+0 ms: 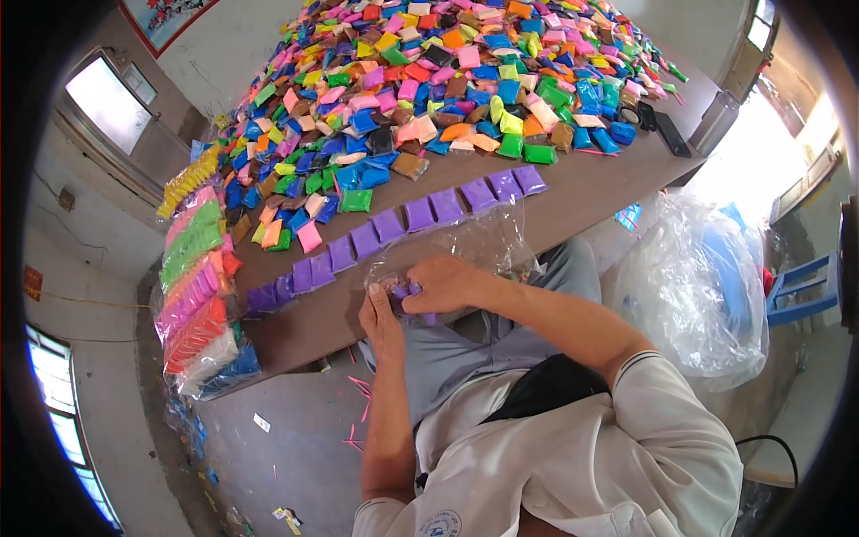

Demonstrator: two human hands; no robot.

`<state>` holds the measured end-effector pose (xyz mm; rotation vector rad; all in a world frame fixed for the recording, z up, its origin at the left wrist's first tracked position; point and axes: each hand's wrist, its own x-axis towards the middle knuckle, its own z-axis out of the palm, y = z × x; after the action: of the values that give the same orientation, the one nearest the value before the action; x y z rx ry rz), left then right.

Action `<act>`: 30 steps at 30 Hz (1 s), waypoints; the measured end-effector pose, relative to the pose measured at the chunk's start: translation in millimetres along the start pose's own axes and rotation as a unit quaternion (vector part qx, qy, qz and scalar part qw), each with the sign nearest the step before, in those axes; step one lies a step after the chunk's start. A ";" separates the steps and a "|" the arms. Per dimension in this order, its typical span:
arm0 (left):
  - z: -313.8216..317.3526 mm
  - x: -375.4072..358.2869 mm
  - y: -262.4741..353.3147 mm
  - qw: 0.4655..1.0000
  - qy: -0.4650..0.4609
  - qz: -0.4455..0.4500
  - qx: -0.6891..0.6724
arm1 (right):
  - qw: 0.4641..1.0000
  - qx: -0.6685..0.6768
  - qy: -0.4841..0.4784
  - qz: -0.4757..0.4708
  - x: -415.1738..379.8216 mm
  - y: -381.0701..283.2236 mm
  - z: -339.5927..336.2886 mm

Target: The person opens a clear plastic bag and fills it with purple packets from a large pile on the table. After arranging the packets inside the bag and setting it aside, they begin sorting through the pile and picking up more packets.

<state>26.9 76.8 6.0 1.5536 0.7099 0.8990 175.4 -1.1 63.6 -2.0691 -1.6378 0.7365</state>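
Note:
At the table's near edge my two hands meet over a clear plastic bag [488, 231], which spreads out to the right across the tabletop. My left hand [383, 320] is closed on the bag's near left end, its fingers straight and pressed together. Curled fingers of my right hand [445, 285] grip a small purple packet [400, 293] at that same end. More purple shows below the fingers, partly hidden by them. Just beyond both hands, a row of several purple packets [387, 226] lies side by side along the table.
A large heap of multicoloured packets [429, 80] covers the far table [582, 183]. Bagged packets sorted by colour [192, 286] line the left edge. A phone [671, 134] and a metal flask [716, 123] stand at the right corner. A big clear plastic sack [689, 286] sits at the right.

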 end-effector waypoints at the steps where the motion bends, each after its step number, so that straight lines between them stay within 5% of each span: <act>1: -0.3 0.5 0.3 1.000 0.000 -0.003 0.005 | 1.000 0.000 0.027 -0.003 -1.8 -3.3 0.8; 6: -0.3 -1.6 9.6 0.999 -0.022 0.026 0.000 | 0.990 0.007 0.136 -0.020 -12.2 -19.4 10.9; 15: -3.0 -1.8 6.8 0.998 -0.035 0.044 0.013 | 0.980 0.151 0.046 -0.119 -33.3 -1.9 0.1; 21: -10.1 2.0 0.5 0.998 -0.045 0.038 0.009 | 0.977 0.006 0.138 -0.161 -26.7 -6.8 12.2; 30: -8.9 -2.8 6.8 0.998 -0.049 0.018 0.022 | 0.977 -0.065 0.147 -0.138 -18.4 1.3 23.5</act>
<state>17.6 78.0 12.8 1.6434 0.6373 0.8315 158.5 -19.6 47.3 -1.8710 -1.7857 0.2237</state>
